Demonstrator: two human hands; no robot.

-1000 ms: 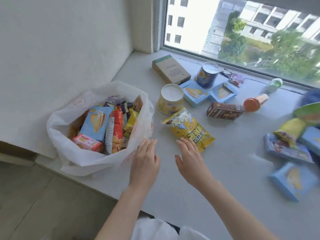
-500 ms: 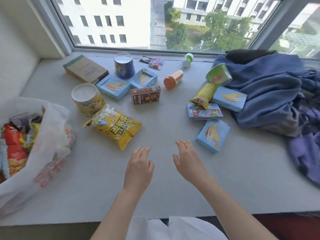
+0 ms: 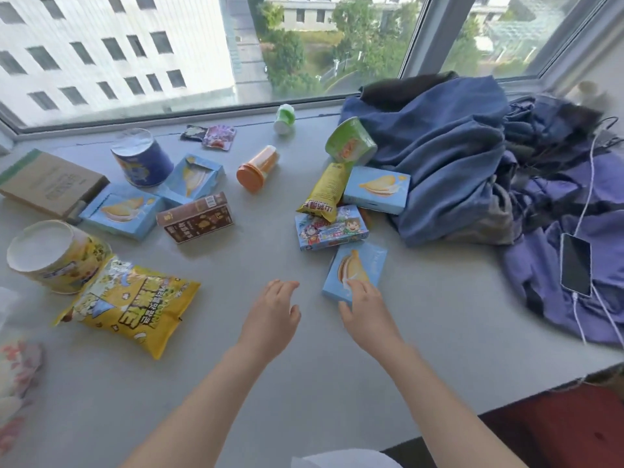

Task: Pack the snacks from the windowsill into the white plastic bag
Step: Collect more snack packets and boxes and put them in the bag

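Note:
Several snacks lie on the grey windowsill (image 3: pixel 256 383). My right hand (image 3: pixel 366 315) is open, and its fingertips touch the near end of a light blue snack box (image 3: pixel 361 265). My left hand (image 3: pixel 271 319) hovers open over bare sill to the left of that box and holds nothing. A yellow snack bag (image 3: pixel 131 307) and a yellow tub (image 3: pixel 54 256) lie at the left. Only an edge of the white plastic bag (image 3: pixel 15 373) shows at the far left. A cartoon-printed box (image 3: pixel 331 228) lies just beyond the blue one.
Further back lie a brown box (image 3: pixel 196 217), an orange-capped bottle (image 3: pixel 258 168), a blue can (image 3: pixel 141 158), more blue boxes (image 3: pixel 378 189), a green cup (image 3: pixel 351 141) and a cardboard box (image 3: pixel 47 182). Blue clothes (image 3: pixel 449 157) and a charging phone (image 3: pixel 575 268) fill the right side.
The view has swung right, away from the white bag. Both hands have moved right over the sill, and my right hand has reached the light blue box.

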